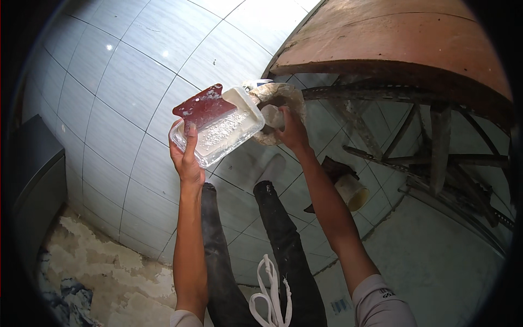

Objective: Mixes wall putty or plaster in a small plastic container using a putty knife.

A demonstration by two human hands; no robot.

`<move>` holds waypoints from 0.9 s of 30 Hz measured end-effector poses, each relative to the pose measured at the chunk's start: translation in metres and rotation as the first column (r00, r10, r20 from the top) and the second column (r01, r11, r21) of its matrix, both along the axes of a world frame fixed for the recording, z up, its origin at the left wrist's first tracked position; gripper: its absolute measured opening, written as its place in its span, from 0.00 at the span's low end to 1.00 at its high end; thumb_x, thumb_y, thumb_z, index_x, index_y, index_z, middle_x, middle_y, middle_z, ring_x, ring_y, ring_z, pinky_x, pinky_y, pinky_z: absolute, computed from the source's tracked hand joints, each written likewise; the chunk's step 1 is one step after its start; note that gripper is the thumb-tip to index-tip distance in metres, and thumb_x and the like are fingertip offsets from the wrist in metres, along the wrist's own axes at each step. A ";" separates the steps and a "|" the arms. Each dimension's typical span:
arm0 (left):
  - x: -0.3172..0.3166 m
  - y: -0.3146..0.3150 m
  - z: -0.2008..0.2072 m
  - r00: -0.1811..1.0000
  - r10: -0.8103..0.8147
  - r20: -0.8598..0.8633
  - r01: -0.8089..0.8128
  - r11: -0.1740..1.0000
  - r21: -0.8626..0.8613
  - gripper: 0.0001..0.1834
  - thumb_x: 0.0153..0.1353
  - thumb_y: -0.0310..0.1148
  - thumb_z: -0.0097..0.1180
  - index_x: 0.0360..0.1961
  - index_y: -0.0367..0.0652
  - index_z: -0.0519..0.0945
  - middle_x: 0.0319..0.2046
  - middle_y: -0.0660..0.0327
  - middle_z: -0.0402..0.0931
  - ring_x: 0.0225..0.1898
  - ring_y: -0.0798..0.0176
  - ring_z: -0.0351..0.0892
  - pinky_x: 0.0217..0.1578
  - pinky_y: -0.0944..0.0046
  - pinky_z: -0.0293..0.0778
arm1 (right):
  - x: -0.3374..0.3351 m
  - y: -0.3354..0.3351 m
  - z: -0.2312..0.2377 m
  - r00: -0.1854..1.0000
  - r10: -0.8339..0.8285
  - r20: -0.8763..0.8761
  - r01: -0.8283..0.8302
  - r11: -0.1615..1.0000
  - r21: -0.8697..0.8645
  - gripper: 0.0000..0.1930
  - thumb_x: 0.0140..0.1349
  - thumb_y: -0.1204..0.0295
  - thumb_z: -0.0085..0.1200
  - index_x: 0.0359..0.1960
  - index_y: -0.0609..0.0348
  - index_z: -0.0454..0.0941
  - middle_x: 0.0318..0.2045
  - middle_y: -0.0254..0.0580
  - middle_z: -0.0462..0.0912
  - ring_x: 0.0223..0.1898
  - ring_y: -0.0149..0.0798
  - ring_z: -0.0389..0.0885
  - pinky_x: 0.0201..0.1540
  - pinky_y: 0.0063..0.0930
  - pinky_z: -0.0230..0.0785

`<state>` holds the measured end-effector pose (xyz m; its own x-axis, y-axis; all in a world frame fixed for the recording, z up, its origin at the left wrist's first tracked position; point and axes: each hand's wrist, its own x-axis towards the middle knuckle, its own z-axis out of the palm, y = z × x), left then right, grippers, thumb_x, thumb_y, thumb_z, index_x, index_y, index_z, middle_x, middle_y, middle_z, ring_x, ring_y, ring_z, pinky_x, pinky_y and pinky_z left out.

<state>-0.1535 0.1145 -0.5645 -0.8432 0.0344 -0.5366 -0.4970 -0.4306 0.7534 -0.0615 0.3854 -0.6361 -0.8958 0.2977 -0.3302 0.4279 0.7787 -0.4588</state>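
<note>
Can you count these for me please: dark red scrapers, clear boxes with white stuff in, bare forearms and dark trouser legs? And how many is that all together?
Dark red scraper: 1
Clear box with white stuff in: 1
Bare forearms: 2
Dark trouser legs: 2
Total: 6

the left sleeve (pixel 187 319) at 7 o'clock and the right sleeve (pixel 382 302) between 4 and 5 o'clock are short and pale grey, the right one with a small dark printed mark. both forearms, the left hand (pixel 188 158) and the right hand (pixel 293 129) are bare. the trousers (pixel 297 261) are dark, faded grey-black and narrow-legged (pale specks dot the cloth), with a looped white drawstring (pixel 268 303) at 6 o'clock.
</note>
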 end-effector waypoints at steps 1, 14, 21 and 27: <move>-0.002 0.002 0.004 1.000 -0.011 -0.015 0.011 1.000 0.003 0.27 0.66 0.31 0.58 0.62 0.37 0.64 0.54 0.55 0.72 0.54 0.61 0.75 0.53 0.60 0.75 | -0.001 0.000 -0.004 0.999 -0.001 0.037 -0.001 0.999 0.045 0.33 0.46 0.74 0.68 0.57 0.56 0.68 0.53 0.47 0.76 0.58 0.50 0.73 0.60 0.39 0.66; 0.023 -0.033 0.231 0.931 -0.357 -0.079 0.360 0.932 0.031 0.24 0.71 0.46 0.51 0.58 0.37 0.73 0.49 0.60 0.77 0.51 0.69 0.73 0.54 0.69 0.68 | -0.045 -0.083 0.387 0.893 -0.212 -0.397 -0.050 0.830 -0.555 0.23 0.56 0.73 0.66 0.55 0.59 0.75 0.46 0.41 0.82 0.49 0.37 0.80 0.51 0.31 0.71; 0.028 -0.051 0.414 0.878 -0.454 -0.150 0.461 0.888 0.012 0.28 0.73 0.52 0.43 0.56 0.37 0.74 0.46 0.59 0.78 0.48 0.68 0.75 0.52 0.67 0.70 | -0.027 -0.125 0.577 0.815 0.273 -0.511 -0.362 0.928 -0.082 0.20 0.53 0.77 0.65 0.49 0.58 0.79 0.38 0.44 0.83 0.41 0.46 0.82 0.43 0.34 0.76; 0.008 -0.068 0.513 0.861 -0.455 -0.226 0.453 0.889 -0.063 0.28 0.74 0.53 0.39 0.55 0.37 0.74 0.45 0.57 0.77 0.46 0.65 0.77 0.49 0.64 0.73 | -0.003 -0.160 0.682 0.760 0.330 -0.559 -0.401 0.916 -0.004 0.15 0.54 0.80 0.59 0.45 0.54 0.79 0.39 0.42 0.85 0.36 0.47 0.86 0.37 0.34 0.81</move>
